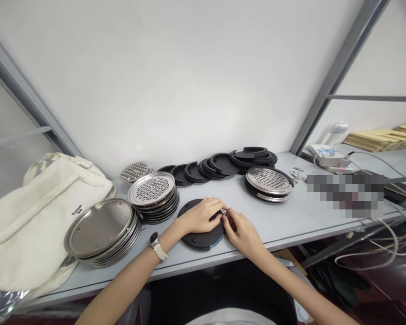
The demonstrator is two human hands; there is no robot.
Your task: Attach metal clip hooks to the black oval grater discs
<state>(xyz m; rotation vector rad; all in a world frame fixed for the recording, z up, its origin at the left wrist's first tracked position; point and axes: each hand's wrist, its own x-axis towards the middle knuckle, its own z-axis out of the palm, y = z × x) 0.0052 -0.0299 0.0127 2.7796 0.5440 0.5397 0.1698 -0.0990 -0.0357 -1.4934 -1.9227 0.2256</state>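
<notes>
A round black disc [198,241] lies on the grey table at the front middle, with a bit of blue on its lower right edge. My left hand [203,216] rests over the disc, its fingers bent, thumb and fingertips together at the right rim. My right hand [242,231] meets it there, thumb and index finger pinched on something small and thin that I cannot make out. The fingertips of both hands nearly touch. A watch with a pale strap [158,246] is on my left wrist.
Plain metal discs [101,228] and grater discs [153,189] stand stacked at left, beside a cream bag [47,216]. Black rings [223,164] lie behind the hands. Perforated discs [269,179] and small metal parts [296,175] are at right, with cables [397,239] beyond.
</notes>
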